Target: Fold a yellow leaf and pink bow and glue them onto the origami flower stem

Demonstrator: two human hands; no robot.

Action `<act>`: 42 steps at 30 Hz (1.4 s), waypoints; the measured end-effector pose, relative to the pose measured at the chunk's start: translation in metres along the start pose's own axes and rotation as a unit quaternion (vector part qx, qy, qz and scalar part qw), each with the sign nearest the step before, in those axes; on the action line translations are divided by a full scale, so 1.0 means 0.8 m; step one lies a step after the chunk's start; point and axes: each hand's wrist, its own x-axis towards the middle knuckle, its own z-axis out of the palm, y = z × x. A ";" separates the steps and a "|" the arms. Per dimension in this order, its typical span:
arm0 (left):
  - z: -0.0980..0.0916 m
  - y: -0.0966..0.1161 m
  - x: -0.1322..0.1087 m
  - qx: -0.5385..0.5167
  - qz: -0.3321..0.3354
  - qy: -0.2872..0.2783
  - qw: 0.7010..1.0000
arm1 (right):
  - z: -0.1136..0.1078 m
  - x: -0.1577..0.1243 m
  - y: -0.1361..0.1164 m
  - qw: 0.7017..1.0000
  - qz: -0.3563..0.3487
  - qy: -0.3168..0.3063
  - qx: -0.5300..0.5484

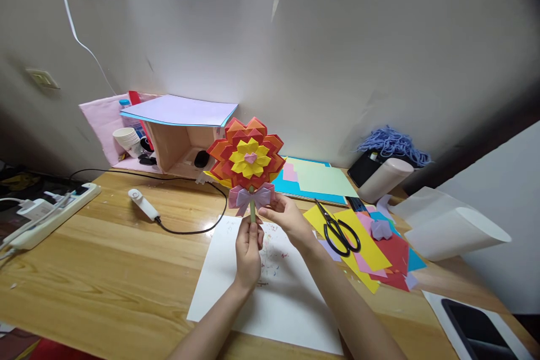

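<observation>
A folded paper flower [240,149] stands upright above the table, with red and orange outer petals, a yellow ring and a pink heart at its centre. My left hand [248,253] is closed around its thin green stem [252,214]. Just under the petals sits a pink and lilac paper bow [248,198]. My right hand [291,219] pinches the bow's right end, thumb toward the stem; its other fingers are partly hidden. Below both hands lies a white sheet [223,287] with small coloured specks on it.
Black-handled scissors [337,230] rest on coloured paper scraps [392,253] at the right. A white device [143,205] with a black cable lies left, near a power strip [63,219]. An open box [169,146] stands behind; a phone [476,326] lies front right.
</observation>
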 end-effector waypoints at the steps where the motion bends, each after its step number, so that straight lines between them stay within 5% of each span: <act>1: -0.001 0.001 0.002 -0.004 0.004 0.005 1.000 | -0.002 0.001 -0.001 1.000 0.011 -0.022 -0.011; 4: -0.004 0.004 0.006 -0.016 0.014 0.023 1.000 | -0.011 0.003 -0.004 0.997 0.023 -0.038 -0.058; 18: -0.009 0.011 0.016 0.005 0.010 0.038 0.999 | -0.069 0.003 -0.029 0.971 -0.001 0.149 -0.185; 20: -0.009 0.015 0.018 0.008 0.017 0.034 0.999 | -0.064 0.001 -0.026 0.970 0.016 0.117 -0.212; 26: -0.008 0.041 0.035 0.064 0.044 0.017 0.997 | -0.018 0.000 0.005 0.970 0.063 -0.184 -0.148; 31: -0.002 0.059 0.053 0.044 0.035 0.003 0.998 | 0.013 0.001 0.025 0.990 -0.039 -0.093 -0.098; 37: 0.014 0.076 0.076 0.001 -0.024 -0.100 0.995 | 0.019 -0.001 0.018 0.993 -0.106 0.017 -0.052; 42: 0.038 0.081 0.095 -0.081 -0.001 -0.084 0.993 | 0.016 0.000 0.013 0.987 -0.133 0.093 -0.010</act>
